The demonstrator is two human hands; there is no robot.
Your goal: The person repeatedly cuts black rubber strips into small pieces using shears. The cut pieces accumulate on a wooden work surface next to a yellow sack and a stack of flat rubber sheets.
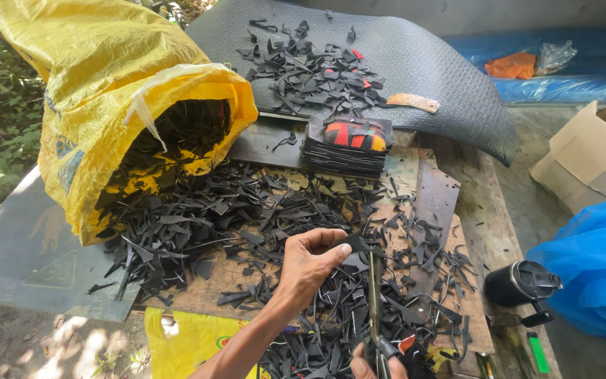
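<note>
1. Nearest me, my right hand (376,365) is clamped on the scissors (374,309) at the bottom edge; their long axis runs near to far, tips pointing away.
2. Just beyond, my left hand (310,263) pinches a black rubber piece (354,243) at the blade tips.
3. The fingers sit close to the blades; a slip could nick them.
4. Farther left, the yellow sack (106,91) spills scraps.
</note>
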